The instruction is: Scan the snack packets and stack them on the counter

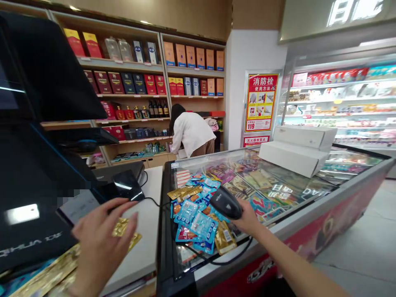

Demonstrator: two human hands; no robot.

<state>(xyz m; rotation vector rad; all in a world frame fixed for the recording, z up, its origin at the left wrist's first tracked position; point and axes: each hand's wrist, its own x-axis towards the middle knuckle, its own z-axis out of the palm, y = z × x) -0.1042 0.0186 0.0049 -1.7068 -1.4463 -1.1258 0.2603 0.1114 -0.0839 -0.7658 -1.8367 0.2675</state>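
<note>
My right hand (pixel 246 216) grips a black barcode scanner (pixel 225 203) above the glass-topped chest freezer. Beneath and beside the scanner lies a loose pile of small snack packets, blue ones (pixel 202 226) and gold ones (pixel 225 239) among them. A black cable loops below the pile along the freezer's near edge. At lower left, my left hand (pixel 103 239) hovers with thumb and fingers apart beside the checkout screen. Behind its fingers a gold packet (pixel 133 241) shows over the white counter (pixel 147 222), partly hidden. More gold packets (pixel 52 274) lie under the wrist.
Large black checkout equipment (pixel 37 165) fills the left side. White boxes (pixel 297 152) sit on the freezer lid (pixel 256 177). A person in a white top (pixel 194 132) bends at shelves of boxed bottles. A lit refrigerated display (pixel 343 99) stands at right.
</note>
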